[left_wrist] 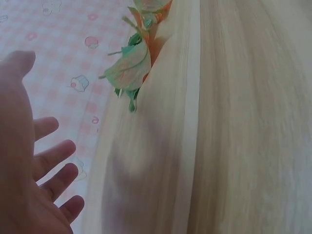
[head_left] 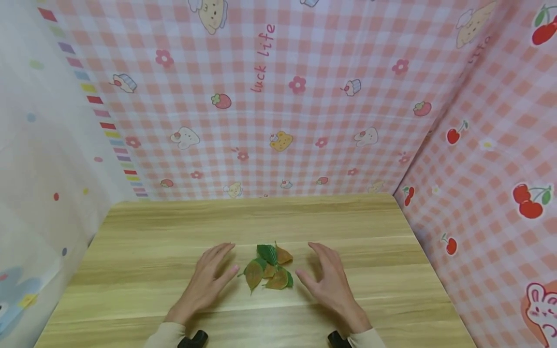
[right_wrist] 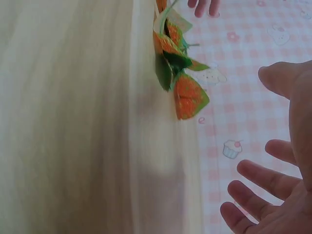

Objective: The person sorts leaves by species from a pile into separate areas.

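Note:
A small pile of leaves lies on the wooden table, some green (head_left: 267, 253) and some brownish orange (head_left: 254, 275). Just left of the pile is my left hand (head_left: 211, 279), fingers spread and gently bent, holding nothing. On the other side, my right hand (head_left: 328, 280) mirrors it, likewise apart from the leaves. The left wrist view shows the leaves (left_wrist: 130, 68) beyond the loose fingers of the left hand (left_wrist: 36, 156). In the right wrist view, orange and green leaves (right_wrist: 190, 96) appear past the right hand (right_wrist: 280, 180), with the other hand's fingertips at the top edge.
The wooden tabletop (head_left: 143, 241) reaches back to a pink checked cloth (head_left: 270, 145) hung behind it. A checked cloth with cherries (head_left: 491, 193) hangs on the right, and a pale dotted one (head_left: 56, 159) on the left. Black wrist straps (head_left: 193, 339) show at the bottom.

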Demonstrator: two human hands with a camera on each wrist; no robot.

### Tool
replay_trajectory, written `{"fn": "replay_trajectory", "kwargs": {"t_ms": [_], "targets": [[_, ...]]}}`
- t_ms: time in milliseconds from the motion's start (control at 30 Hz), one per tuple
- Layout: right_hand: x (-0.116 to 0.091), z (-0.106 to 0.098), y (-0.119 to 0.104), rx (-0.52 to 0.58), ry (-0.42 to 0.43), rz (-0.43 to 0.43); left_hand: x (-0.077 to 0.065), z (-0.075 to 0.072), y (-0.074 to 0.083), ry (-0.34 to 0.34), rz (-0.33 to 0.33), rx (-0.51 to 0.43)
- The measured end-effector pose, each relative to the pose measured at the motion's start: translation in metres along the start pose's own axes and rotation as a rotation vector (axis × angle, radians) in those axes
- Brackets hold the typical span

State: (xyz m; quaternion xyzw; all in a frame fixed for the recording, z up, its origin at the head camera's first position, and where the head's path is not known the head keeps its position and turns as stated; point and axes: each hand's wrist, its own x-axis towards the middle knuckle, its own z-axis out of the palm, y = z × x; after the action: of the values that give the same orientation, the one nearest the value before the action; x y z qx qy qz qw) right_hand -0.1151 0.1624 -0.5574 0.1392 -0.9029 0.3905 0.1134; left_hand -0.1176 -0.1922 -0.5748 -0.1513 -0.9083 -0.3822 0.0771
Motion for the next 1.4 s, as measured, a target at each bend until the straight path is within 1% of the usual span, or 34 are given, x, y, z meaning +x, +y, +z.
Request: {"fn": "replay_trajectory", "kwargs": {"t_ms": [133, 300, 500, 567, 733, 867, 1000, 1133, 1300, 1400], "targets": [[-0.003, 0.007, -0.005, 0.027, -0.015, 0.024, 0.003, 0.004, 0.002, 0.008, -0.015, -0.018], [-0.006, 0.015, -0.01, 0.071, -0.005, 0.035, 0.008, 0.011, 0.006, -0.006, -0.034, -0.054], [-0.008, 0.024, -0.013, 0.116, 0.026, 0.038, 0.014, 0.02, 0.01, 0.003, -0.024, -0.078], [-0.008, 0.027, -0.014, 0.146, 0.027, 0.06, 0.016, 0.022, 0.012, 0.008, -0.022, -0.084], [-0.008, 0.032, -0.018, 0.253, -0.009, 0.168, 0.025, 0.03, 0.014, 0.03, -0.001, -0.087], [-0.008, 0.034, -0.019, 0.298, -0.026, 0.226, 0.031, 0.036, 0.016, 0.043, 0.006, -0.084], [-0.007, 0.036, -0.021, 0.313, -0.033, 0.252, 0.037, 0.04, 0.018, 0.053, 0.002, -0.09], [-0.007, 0.037, -0.022, 0.314, -0.041, 0.255, 0.043, 0.044, 0.019, 0.056, 0.005, -0.099], [-0.006, 0.039, -0.023, 0.295, -0.045, 0.267, 0.053, 0.045, 0.019, 0.042, -0.04, -0.102], [-0.006, 0.04, -0.022, 0.275, -0.043, 0.273, 0.059, 0.046, 0.02, 0.041, -0.061, -0.084]]}}
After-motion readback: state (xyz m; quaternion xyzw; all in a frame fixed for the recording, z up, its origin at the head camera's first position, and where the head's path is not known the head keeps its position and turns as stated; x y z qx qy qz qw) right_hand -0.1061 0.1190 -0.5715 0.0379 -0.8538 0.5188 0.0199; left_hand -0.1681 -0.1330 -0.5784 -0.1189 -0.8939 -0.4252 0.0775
